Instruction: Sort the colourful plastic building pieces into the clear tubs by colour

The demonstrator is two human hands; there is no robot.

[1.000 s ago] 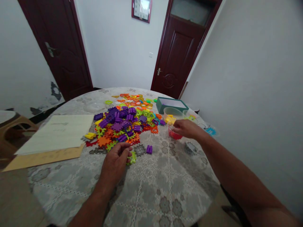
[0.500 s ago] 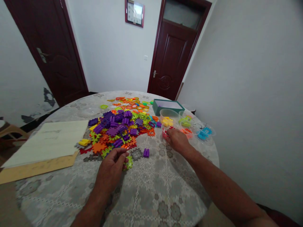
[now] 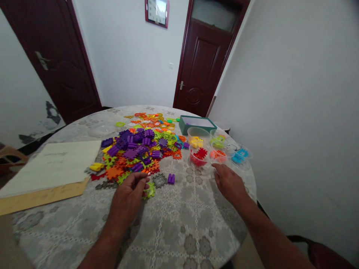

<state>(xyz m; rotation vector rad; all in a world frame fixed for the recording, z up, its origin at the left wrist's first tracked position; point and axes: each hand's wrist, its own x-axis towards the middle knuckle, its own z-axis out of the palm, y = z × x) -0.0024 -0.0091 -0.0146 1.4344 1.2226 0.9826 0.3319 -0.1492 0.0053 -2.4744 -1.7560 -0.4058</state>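
My left hand (image 3: 131, 190) rests at the front of the pile of plastic building pieces (image 3: 134, 153), fingers curled and thumb close to them. I cannot make out what, if anything, is between its fingers. A light green piece (image 3: 150, 190) lies against its fingertips. Beside that are a grey square toothed piece (image 3: 159, 181) and a purple piece (image 3: 171, 179). My right hand (image 3: 230, 183) is over the table, just right of a clear bowl (image 3: 193, 160) with red toothed pieces (image 3: 200, 154) in it. Its fingers are stretched out and nothing shows in them.
Other clear tubs hold yellow pieces (image 3: 196, 142), orange pieces (image 3: 218, 155), green pieces (image 3: 220, 140) and blue pieces (image 3: 240, 155). Behind them stands a green box (image 3: 183, 129). White paper (image 3: 53, 164) lies over brown card (image 3: 42, 200) at left. Flat orange pieces (image 3: 153, 121) are spread farther back.
My right hand has come out of the bowl of red pieces and moved right, towards me. A red toothed piece now shows on top there. My left hand has hardly moved.
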